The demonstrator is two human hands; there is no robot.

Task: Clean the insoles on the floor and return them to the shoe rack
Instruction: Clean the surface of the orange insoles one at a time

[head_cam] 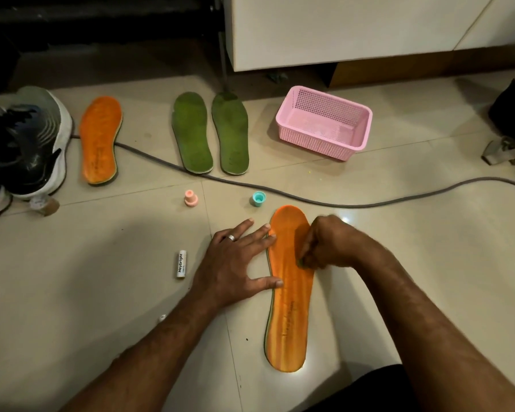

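Note:
An orange insole (289,307) lies lengthwise on the tiled floor in front of me. My left hand (235,263) lies flat beside it, with straight fingertips and thumb pressing its left edge. My right hand (330,245) is curled over the insole's upper half and pinches a small green cleaning piece (302,263) against the surface. A second orange insole (100,141) lies at the far left. Two green insoles (210,133) lie side by side beyond the cable.
A pink mesh basket (324,123) stands at the back right. A grey cable (280,194) crosses the floor. A pink cap (191,198), a teal cap (258,199) and a white Heybright tube (181,264) lie near my left hand. Sneakers (21,147) sit at the left.

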